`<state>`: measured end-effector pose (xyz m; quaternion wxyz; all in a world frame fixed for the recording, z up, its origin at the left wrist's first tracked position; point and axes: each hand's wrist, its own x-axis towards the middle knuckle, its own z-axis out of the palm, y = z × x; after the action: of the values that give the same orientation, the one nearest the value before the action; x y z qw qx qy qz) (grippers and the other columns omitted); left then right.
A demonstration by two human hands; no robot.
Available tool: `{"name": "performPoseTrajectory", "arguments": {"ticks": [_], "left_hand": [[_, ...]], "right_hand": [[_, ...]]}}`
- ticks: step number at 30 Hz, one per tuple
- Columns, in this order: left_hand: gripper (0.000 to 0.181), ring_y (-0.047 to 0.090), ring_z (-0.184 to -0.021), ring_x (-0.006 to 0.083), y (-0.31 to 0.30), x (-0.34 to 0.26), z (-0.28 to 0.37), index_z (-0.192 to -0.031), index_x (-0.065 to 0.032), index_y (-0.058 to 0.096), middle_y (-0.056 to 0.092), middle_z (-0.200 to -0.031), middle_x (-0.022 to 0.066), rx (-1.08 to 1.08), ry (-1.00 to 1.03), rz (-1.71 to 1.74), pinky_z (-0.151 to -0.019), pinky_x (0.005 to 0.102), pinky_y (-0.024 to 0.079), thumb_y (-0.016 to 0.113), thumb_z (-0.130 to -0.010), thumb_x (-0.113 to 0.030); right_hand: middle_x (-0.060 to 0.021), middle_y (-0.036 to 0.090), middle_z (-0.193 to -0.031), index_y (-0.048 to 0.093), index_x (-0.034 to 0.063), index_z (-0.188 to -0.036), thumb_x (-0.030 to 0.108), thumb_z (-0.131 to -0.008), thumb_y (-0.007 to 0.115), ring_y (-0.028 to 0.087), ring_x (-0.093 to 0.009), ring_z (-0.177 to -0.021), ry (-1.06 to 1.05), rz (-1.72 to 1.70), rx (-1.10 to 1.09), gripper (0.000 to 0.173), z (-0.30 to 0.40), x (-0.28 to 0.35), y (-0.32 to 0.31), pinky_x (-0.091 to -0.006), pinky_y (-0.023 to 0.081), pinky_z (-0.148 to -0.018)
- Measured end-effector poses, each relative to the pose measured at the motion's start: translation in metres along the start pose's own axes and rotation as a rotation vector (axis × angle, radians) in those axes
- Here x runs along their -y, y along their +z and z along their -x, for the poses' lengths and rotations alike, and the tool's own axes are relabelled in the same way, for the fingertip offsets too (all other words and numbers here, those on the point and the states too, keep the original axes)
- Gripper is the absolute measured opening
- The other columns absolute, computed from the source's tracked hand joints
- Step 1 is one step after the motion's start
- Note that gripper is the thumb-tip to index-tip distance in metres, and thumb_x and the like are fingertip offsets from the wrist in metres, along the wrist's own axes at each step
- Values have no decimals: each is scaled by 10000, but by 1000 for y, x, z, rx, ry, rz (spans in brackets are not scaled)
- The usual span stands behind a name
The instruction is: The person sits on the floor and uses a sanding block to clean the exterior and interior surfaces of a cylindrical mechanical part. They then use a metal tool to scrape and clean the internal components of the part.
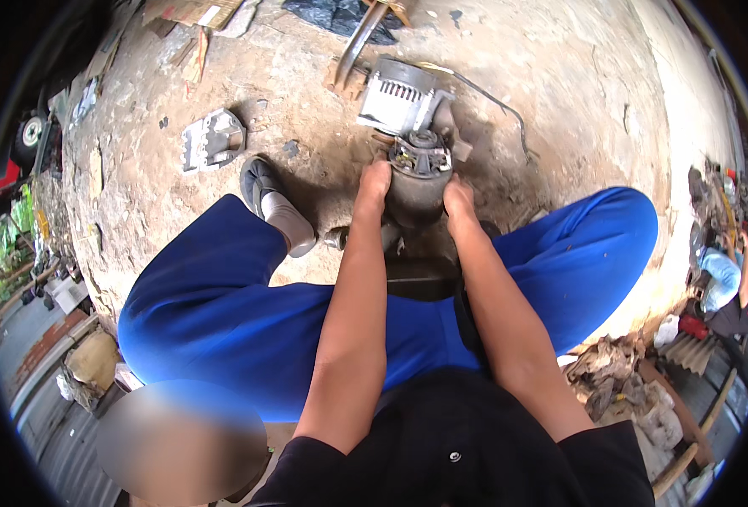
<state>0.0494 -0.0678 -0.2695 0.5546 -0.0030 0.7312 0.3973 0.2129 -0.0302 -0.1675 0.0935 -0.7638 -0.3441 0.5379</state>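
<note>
Between my two hands is a dark, rounded motor-like metal body (417, 190), its upper end showing an open frame with a round hub and small parts inside. My left hand (374, 180) grips its left side, and my right hand (459, 193) grips its right side. The fingers are partly hidden behind it. Just beyond, close against its top end, a silver finned motor housing (391, 95) with a dark cap lies on the floor. A dark block (421, 272) shows between my forearms, below the body.
A silver metal casting (214, 141) lies on the floor at left. Beyond the housing are a metal bar (360, 47), black plastic sheeting (342, 18) and a dark cable (497, 101). Crumpled rags (627, 380) lie at right, where another person (725, 279) sits. A blurred oval covers the lower left.
</note>
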Motion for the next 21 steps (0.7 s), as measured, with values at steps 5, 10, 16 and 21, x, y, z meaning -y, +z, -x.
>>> {"name": "performPoseTrajectory", "arguments": {"ticks": [5, 10, 16, 21], "left_hand": [[660, 426, -1364, 326, 22, -81, 102, -1473, -15, 418, 492, -1457, 181, 262, -204, 150, -1131, 452, 314, 334, -995, -464], [699, 337, -1431, 323, 17, -41, 54, -1497, -23, 356, 391, -1527, 201, 218, -18, 14, -1172, 430, 242, 279, -1014, -522], [743, 510, -1275, 433, 27, -35, 65, -1323, 50, 554, 561, -1302, 333, -30, 111, -256, -1066, 449, 388, 333, -992, -578], [658, 542, -1227, 448, 29, -45, 100, -1372, -15, 536, 607, -1258, 297, -20, 248, -366, -1053, 464, 401, 316, -1009, -518]], "right_hand": [[-164, 618, -1303, 609, -32, -1255, 393, -1037, 410, 579, -263, -1191, 64, -619, 139, 517, -54, -21, 0, -412, 432, -1023], [-145, 644, -1241, 621, -7, -1224, 339, -1006, 412, 612, -263, -1119, 42, -642, -15, 460, -21, -3, 14, -407, 456, -992], [-119, 647, -1249, 623, 50, -1237, 403, -1006, 404, 620, -263, -1124, 61, -976, 3, 475, -24, -22, 18, -425, 470, -991], [-80, 654, -1258, 624, 78, -1237, 427, -996, 417, 622, -264, -1138, 98, -1110, -5, 472, 0, -23, 7, -439, 479, -999]]}}
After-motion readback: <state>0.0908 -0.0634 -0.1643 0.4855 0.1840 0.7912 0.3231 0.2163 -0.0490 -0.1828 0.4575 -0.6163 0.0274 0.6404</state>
